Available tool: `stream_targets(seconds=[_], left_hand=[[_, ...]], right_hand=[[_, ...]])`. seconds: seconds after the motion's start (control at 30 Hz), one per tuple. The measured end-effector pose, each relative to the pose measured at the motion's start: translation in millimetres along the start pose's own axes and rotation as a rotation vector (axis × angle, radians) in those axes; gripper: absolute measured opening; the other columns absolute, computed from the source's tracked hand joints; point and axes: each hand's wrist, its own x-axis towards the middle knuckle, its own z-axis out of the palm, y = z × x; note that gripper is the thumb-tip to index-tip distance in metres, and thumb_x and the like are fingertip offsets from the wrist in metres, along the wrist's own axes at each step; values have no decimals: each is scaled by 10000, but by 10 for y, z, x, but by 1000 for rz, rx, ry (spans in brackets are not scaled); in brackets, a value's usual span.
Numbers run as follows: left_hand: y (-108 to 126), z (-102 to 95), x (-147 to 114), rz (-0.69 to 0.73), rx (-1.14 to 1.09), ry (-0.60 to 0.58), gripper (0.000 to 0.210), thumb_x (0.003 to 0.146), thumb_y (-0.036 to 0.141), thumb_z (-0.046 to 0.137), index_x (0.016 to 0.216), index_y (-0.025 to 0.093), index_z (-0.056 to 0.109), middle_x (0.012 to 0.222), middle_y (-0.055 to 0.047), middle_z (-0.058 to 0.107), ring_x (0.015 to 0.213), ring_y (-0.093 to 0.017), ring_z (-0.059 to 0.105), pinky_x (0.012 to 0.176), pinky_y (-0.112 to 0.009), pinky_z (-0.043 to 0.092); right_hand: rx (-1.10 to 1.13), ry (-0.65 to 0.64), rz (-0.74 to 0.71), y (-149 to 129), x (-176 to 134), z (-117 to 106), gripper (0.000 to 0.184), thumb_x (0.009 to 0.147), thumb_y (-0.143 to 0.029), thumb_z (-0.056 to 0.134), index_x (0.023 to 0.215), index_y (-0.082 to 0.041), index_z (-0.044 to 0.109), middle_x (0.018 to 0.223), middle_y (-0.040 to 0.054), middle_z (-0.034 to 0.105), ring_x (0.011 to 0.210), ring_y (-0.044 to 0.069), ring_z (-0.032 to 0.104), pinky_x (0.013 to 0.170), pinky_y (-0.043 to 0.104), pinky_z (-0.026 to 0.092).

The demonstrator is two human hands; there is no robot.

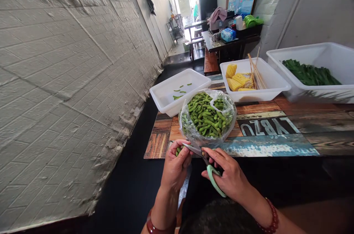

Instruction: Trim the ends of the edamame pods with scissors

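My left hand (175, 166) pinches a green bean pod (178, 150) just below the table's front edge. My right hand (228, 175) grips green-handled scissors (207, 166); their blades reach left to the pod. Right above both hands sits a clear plastic bag (207, 116) full of green pods on the wooden table (265, 131). Behind the bag a white tub (179, 92) holds a few cut pods.
A white tub (256, 79) with corn pieces and skewers stands mid-table. A larger white tub (318, 70) of green leaves sits at the right. A grey brick-pattern wall (69, 79) runs along the left. Further tables and a doorway lie beyond.
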Motion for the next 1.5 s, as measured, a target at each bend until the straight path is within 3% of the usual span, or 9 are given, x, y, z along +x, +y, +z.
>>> stream_targets(seconds=[0.53,0.7,1.03,1.17,1.27,1.37,1.5], left_hand=[[3,25,75,-15,-2,3,310,708,343,804,842,160,592,585,41,567,389,-1,275,425,-177,143],[9,50,117,-9,20,4,333,707,360,795,799,168,539,589,46,556,389,1,256,432,-180,155],[210,244,334,-19,-12,-69,231,772,313,634,690,164,477,727,26,562,409,-11,336,408,-179,218],[172,348,489,29,193,-63,211,794,345,670,761,174,550,680,39,562,411,-30,343,422,-192,205],[116,371,616,238,548,-51,137,813,298,655,873,177,674,668,16,586,513,-87,451,503,-217,310],[73,371,711,498,933,-71,84,817,200,625,787,188,702,755,-30,647,715,-163,575,670,-263,393],[39,394,742,566,1347,-65,161,850,158,573,732,207,671,745,-35,610,680,-177,560,622,-270,339]], right_hand=[[-7,13,-33,101,26,2,538,811,-211,717,1324,-262,564,846,15,600,705,156,603,674,274,556],[22,28,-29,124,39,28,487,825,-252,707,1299,-250,598,876,34,667,679,153,633,672,271,586],[86,289,120,163,81,-11,391,852,-399,672,1192,-208,684,1078,102,752,933,250,733,824,364,611],[84,311,111,167,90,-81,390,847,-400,678,1185,-205,689,1074,102,755,926,249,738,820,362,613],[86,320,93,160,88,-113,387,853,-388,677,1192,-200,685,1091,107,750,947,250,734,833,361,611],[76,324,86,166,85,-127,392,853,-390,680,1195,-199,685,1091,110,749,947,254,733,831,360,613],[73,323,73,174,84,-135,392,866,-395,665,1207,-202,680,1101,112,745,961,253,729,835,357,613]])
